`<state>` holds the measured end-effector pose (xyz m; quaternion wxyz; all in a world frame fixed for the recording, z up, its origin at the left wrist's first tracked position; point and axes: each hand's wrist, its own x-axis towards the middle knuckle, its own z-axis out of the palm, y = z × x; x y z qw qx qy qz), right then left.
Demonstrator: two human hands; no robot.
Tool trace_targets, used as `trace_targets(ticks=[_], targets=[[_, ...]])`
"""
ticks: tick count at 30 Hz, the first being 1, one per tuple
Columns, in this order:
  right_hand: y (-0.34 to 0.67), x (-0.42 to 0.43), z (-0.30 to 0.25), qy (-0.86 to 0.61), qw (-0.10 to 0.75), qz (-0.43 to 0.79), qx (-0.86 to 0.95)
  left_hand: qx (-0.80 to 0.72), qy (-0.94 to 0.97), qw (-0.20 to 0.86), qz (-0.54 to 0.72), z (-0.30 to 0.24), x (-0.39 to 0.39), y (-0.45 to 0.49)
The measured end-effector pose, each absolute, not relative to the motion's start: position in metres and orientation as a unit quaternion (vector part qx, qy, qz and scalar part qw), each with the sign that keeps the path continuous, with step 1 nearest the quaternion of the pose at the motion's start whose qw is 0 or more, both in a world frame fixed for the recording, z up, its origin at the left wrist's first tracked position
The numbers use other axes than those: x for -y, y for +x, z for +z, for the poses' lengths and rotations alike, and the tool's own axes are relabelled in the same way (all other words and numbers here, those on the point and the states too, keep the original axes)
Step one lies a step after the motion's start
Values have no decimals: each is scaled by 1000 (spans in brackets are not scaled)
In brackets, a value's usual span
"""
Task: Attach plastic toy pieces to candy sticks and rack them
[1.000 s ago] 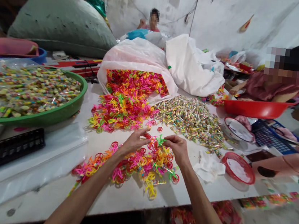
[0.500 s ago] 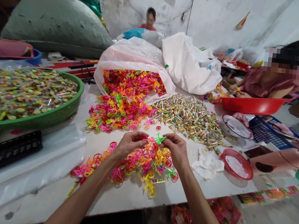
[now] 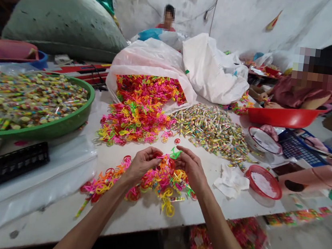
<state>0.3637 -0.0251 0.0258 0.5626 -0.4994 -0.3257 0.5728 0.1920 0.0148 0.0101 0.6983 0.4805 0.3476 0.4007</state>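
In the head view, the left hand (image 3: 142,165) and right hand (image 3: 191,169) sit over a tangle of neon plastic rings (image 3: 156,180) on the worktop (image 3: 142,218). Their fingers (image 3: 153,155) curl into it, though any grip is hard to tell. A hard pull could snag rings and scatter them over the near edge. A heap of wrapped sweets (image 3: 213,132) lies just beyond, near a green tray (image 3: 77,123).

Ring pile (image 3: 139,111), candy heap (image 3: 213,135) bar forward reach; narrow gap between heap and tissue (image 3: 231,182) leads right.
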Motion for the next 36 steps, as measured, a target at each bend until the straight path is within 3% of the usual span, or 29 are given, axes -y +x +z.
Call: trace_targets(ticks=[22,30,36], targets=[[353,25,25,-551,526,538,361,-415,457,700,359,14,-9,195],[352,31,22,-518,532,562,365,-416,403,710,401,10,-8,195],[346,33,15,-563,550,446,427,-417,396,715,399,14,-6,196]])
